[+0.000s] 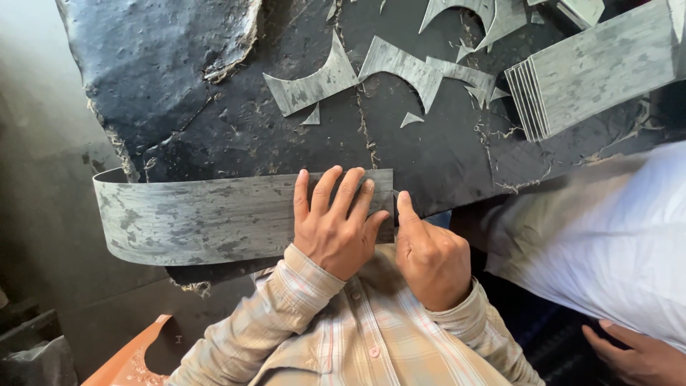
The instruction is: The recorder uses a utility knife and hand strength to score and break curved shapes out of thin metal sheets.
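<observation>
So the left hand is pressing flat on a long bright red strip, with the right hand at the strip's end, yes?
Not quite: the head view shows the strip is mottled grey, not red. The left hand does press flat on it, with the right hand at its end.

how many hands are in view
3. The left hand lies flat on the long grey strip. The right hand is at the strip's right end, by its edge. Another person's hand is at bottom right, partly cut off by the frame.
</observation>
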